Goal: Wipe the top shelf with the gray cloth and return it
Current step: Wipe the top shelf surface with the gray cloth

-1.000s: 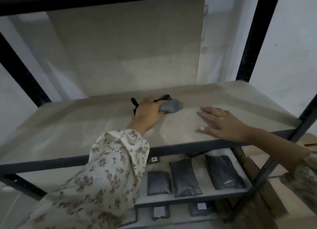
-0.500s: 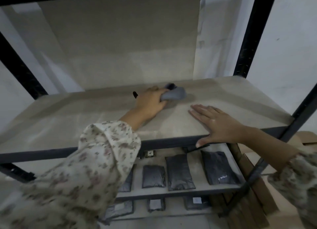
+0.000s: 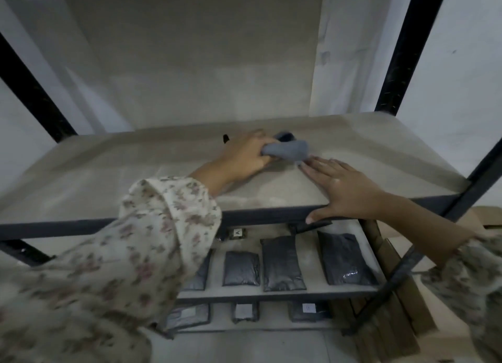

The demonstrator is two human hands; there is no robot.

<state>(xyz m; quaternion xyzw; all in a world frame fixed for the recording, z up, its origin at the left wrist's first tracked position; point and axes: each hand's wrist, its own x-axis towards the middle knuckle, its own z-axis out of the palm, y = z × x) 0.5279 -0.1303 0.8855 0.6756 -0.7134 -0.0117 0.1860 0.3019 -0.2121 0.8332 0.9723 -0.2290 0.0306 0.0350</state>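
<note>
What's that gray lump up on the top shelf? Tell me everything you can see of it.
It is the gray cloth, soft blue-gray fabric bunched into a rounded wad, darker fold behind. It lies on the top shelf, rear middle. The left hand grips its left end, fingers curled round it. The right hand lies flat, fingertips at its near edge; contact unclear.

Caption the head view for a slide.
Left hand grips the gray cloth on the top shelf while the right hand rests flat at its front edge.
</note>
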